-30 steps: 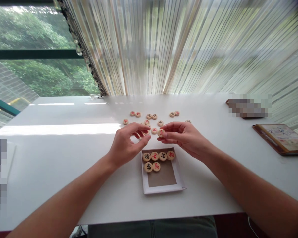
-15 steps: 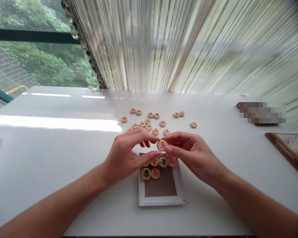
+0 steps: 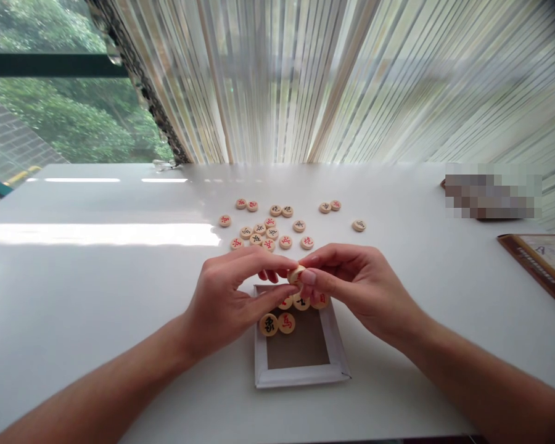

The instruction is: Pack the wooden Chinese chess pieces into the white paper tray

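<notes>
Between my two hands, above the far end of a shallow white box [image 3: 303, 376], is a round wooden Chinese chess piece [image 3: 296, 275]. My right hand [image 3: 351, 283] pinches it between thumb and fingers. The thumb and forefinger of my left hand [image 3: 238, 283] close on its other side. Inside the box, a row of pieces lies along the far side, partly hidden by my hands. In front of that row are a black-marked piece [image 3: 269, 324] and a red-marked piece [image 3: 287, 323], side by side.
Several more chess pieces [image 3: 272, 233] are scattered on the white table [image 3: 120, 283] beyond my hands, some touching. Toward the right edge lies a brown-edged flat box or board [image 3: 531, 265], with a blurred-out object [image 3: 494, 197] behind it. A string curtain [image 3: 268, 80] hangs at the back.
The held piece has turned from showing its red-marked face to a tilted position, with its mark mostly hidden. The view has shifted slightly. Both hands stay above the box.
</notes>
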